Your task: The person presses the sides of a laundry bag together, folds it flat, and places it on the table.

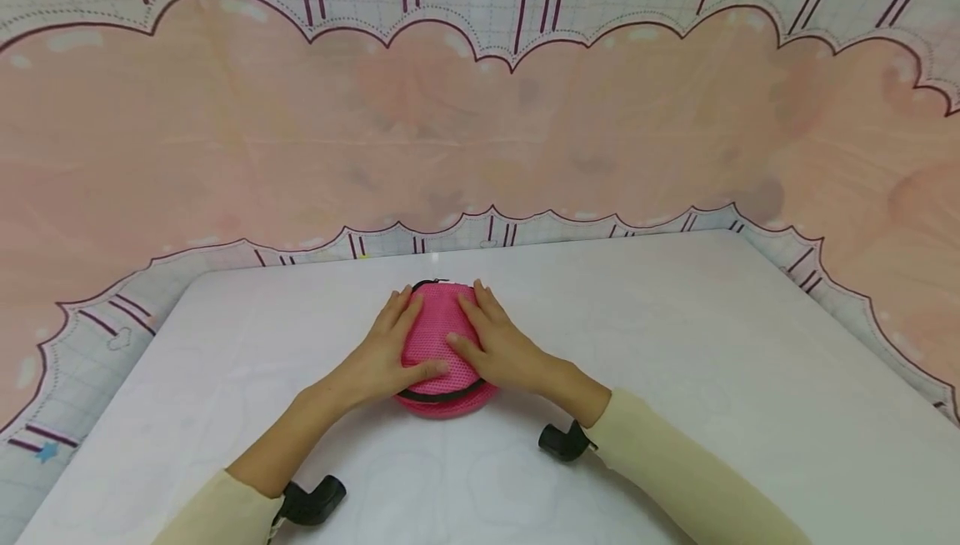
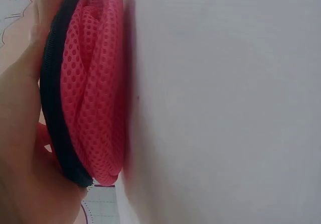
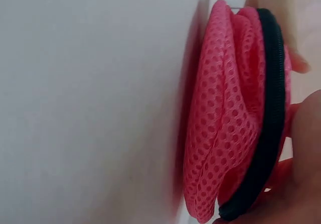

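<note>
A rounded pink mesh pouch (image 1: 437, 332) with a black zipper (image 1: 442, 397) round its edge lies on the white table. My left hand (image 1: 386, 353) rests on its left side, fingers fairly straight and pointing away, thumb across the top. On the opposite side my right hand (image 1: 506, 349) lies in much the same way, its thumb on the mesh. Both wrist views show soft folds in the lower mesh (image 2: 98, 93), below the zipper band (image 3: 271, 103). The outer fingertips are partly hidden there.
The white table top (image 1: 675, 345) spreads out on both sides of the pouch. Behind it hangs a peach cloth (image 1: 480, 128) with a scalloped print. A black wrist device (image 1: 313, 502) sits under the left forearm, another (image 1: 562, 442) under the right.
</note>
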A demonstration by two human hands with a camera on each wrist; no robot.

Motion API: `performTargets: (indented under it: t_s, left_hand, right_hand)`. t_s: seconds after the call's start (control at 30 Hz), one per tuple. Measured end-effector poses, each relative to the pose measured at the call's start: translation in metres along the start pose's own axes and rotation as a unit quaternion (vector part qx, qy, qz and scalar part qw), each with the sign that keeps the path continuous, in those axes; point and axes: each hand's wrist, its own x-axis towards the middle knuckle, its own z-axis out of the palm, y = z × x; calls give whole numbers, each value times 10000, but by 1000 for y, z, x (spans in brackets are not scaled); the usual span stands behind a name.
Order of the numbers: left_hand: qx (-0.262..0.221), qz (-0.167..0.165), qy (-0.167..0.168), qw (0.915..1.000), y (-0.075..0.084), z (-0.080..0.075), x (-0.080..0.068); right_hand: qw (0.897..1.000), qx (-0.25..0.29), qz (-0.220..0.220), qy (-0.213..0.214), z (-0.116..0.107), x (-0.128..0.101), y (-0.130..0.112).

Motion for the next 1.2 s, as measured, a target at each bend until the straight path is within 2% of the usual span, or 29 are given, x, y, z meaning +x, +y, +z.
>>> performTargets:
  t_s: [0.27, 0.57, 0.8, 1.0, 1.2]
  left_hand:
    - [278, 236, 135, 9992, 0, 8, 2]
    - [501, 291, 99, 9983, -6, 14, 2]
    - [489, 219, -25, 9986, -8, 10, 2]
    - [688, 360, 23, 9970, -8, 3, 3]
    - [825, 266, -106, 9962, -10, 2, 0]
  right_hand:
    - [9996, -212, -48, -198, 4, -1, 7]
    - [9986, -284, 88, -436, 5, 3, 9]
    - [9991, -261, -12, -346, 4, 2, 10]
    - [9979, -626, -168, -52, -4, 1, 5]
    - [9898, -1267, -639, -154, -2, 5, 2]
